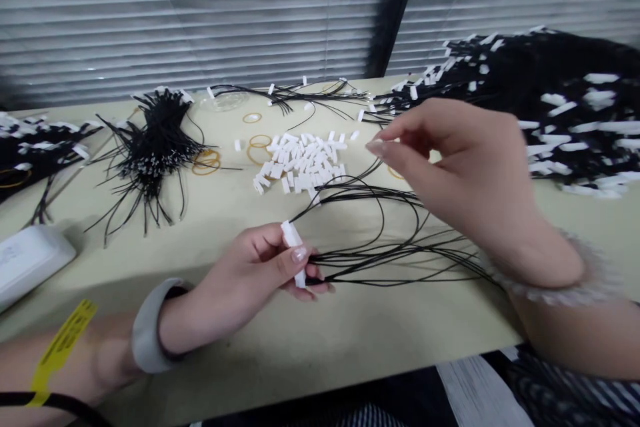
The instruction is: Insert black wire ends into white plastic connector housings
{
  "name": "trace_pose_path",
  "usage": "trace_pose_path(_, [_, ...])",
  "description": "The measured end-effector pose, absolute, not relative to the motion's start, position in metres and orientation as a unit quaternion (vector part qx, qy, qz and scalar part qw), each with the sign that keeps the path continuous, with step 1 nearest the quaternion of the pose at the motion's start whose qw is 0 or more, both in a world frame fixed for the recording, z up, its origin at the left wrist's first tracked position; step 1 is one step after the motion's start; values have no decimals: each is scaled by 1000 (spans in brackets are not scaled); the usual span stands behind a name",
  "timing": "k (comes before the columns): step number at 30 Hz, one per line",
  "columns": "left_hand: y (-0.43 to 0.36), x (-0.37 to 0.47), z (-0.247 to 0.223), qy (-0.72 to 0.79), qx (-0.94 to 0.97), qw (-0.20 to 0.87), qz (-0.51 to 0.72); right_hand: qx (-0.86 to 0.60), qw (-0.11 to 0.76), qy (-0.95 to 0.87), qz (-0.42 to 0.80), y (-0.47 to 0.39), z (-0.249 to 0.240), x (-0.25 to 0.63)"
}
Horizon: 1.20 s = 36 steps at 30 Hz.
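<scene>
White connector [291, 235]: gripped between thumb and curled fingers of the left hand [245, 283], tilted, thumb pressing across its face. Black wires [380, 253] extend from it, rightward past the left fingertips. Right hand [465, 173] raised above the wires; thumb and index tips brought together, cannot tell whether they hold a wire end. Beyond the left fingers: pile of loose white housings [303, 161]. Farther out, to their left: black wire bundle [163, 123]. Beyond the right fingers: large wire heap [520, 73].
</scene>
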<state>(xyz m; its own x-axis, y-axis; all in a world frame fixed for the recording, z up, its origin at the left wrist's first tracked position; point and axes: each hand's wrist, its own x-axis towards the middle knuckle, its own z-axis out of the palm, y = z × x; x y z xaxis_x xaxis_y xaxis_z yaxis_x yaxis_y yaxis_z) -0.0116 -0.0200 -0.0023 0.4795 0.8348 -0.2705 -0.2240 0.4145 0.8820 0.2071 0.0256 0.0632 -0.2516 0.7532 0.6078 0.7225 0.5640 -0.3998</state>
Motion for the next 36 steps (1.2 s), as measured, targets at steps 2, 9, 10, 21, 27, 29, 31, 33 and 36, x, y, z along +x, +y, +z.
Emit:
trace_pose_path(2, [-19,-10,-1,371,395,760,358,-464,402,-782,107,19,70,208])
trace_pose_path(9, [-19,-8,-1,366,384,760,375,-317,153,-924,149,13,64,206])
trace_pose_path(10, [-19,-9,-2,370,384,758,376,-313,147,-926,148,13,62,206])
trace_pose_path(21, [-18,-11,-3,358,400,756,374,-319,133,-927,145,1,60,196])
trace_pose_path(27, [-18,-10,-3,357,355,772,389,-354,95,-924,111,7,57,199])
trace_pose_path(29, [-17,-8,-3,349,337,781,393,-367,85,-923,83,9,56,201])
trace_pose_path(31, [-17,-7,-2,339,324,788,400,-379,95,-918,65,11,56,203])
trace_pose_path(33, [-17,-6,-2,331,316,791,407,-381,115,-915,71,11,56,203])
trace_pose_path(36, [-18,-6,-1,326,309,792,413,-364,127,-917,101,10,57,202])
